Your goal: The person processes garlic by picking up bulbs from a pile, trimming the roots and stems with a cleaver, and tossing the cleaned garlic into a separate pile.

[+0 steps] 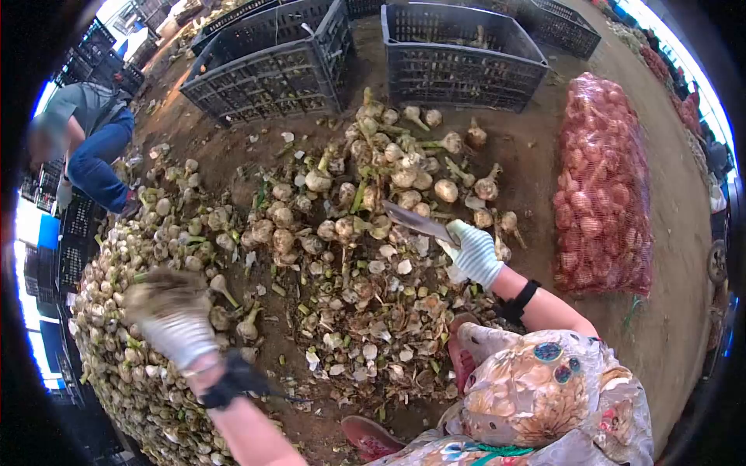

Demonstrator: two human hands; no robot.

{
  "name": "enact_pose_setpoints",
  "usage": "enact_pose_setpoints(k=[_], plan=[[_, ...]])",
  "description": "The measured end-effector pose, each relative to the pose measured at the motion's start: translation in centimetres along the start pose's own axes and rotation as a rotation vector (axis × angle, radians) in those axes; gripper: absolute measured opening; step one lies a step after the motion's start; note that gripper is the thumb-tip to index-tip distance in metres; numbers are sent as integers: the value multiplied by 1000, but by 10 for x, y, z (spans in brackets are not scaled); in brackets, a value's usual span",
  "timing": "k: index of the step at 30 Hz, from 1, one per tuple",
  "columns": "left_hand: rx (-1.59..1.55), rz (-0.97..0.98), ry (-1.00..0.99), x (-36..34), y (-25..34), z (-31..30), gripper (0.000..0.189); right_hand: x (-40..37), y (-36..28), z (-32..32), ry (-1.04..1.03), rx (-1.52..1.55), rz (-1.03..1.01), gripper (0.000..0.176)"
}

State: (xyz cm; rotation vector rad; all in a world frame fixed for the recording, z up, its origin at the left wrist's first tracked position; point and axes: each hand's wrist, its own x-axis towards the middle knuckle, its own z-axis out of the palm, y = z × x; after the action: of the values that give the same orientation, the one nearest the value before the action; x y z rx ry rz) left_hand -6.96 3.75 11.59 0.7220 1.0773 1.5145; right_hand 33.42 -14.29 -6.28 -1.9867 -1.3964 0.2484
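My right hand (474, 252), in a striped white glove, is closed around the handle of a knife (416, 220). The blade points left, over the near side of a loose pile of garlic bulbs (404, 177) with stems on. At the left, my gloved left hand (175, 322) is over the large heap of garlic (132, 369). Motion smears its fingers, so I cannot make out whether it holds anything. Cut stems and skin scraps (381, 311) litter the ground between my hands.
Two black plastic crates (268, 84) (466, 74) stand beyond the pile. On the right lies a red mesh sack (602, 186) full of garlic. Another person (97, 147) bends down at the far left. My shoes and patterned clothing (536, 380) are at the bottom.
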Motion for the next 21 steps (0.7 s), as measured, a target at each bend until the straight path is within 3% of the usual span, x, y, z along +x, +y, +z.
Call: enact_pose_setpoints(k=[2, 3, 4, 5, 8, 9, 11, 13, 15, 17, 18, 21], plan=[[-90, 243, 62, 6, 37, -3, 94, 16, 1, 5, -29, -33, -33, 20], [-157, 258, 188, 4, 36, 2, 90, 29, -8, -2, -7, -114, -114, 22], [-61, 177, 259, -9, 23, 11, 94, 41, -17, -10, -235, -287, -52, 30], [-25, 65, 181, -3, -6, -19, 96, 56, -24, -8, -443, -323, 108, 37], [-101, -137, -49, -52, -85, -11, 39, 67, -4, 30, -407, -323, 145, 41], [-185, -289, -52, -60, -112, -26, 35, 71, 3, 39, -468, -232, 190, 39], [-48, -416, -228, -91, -140, -15, 24, 68, 16, 52, -321, -232, 148, 36], [82, -495, -274, -119, -143, 6, 24, 68, 9, 41, -350, -58, 289, 33], [331, -283, -372, -110, -206, -17, 20, 52, -5, 43, -220, 46, 220, 33], [3, -621, -340, -120, -215, 3, 20, 38, -77, -9, -384, 518, 372, 25], [-97, -753, -328, -126, -218, 15, 22, 23, -91, -4, -292, 762, 276, 22], [178, -648, -532, -150, -224, 27, 50, -9, -104, 16, -400, 777, 129, 32]])
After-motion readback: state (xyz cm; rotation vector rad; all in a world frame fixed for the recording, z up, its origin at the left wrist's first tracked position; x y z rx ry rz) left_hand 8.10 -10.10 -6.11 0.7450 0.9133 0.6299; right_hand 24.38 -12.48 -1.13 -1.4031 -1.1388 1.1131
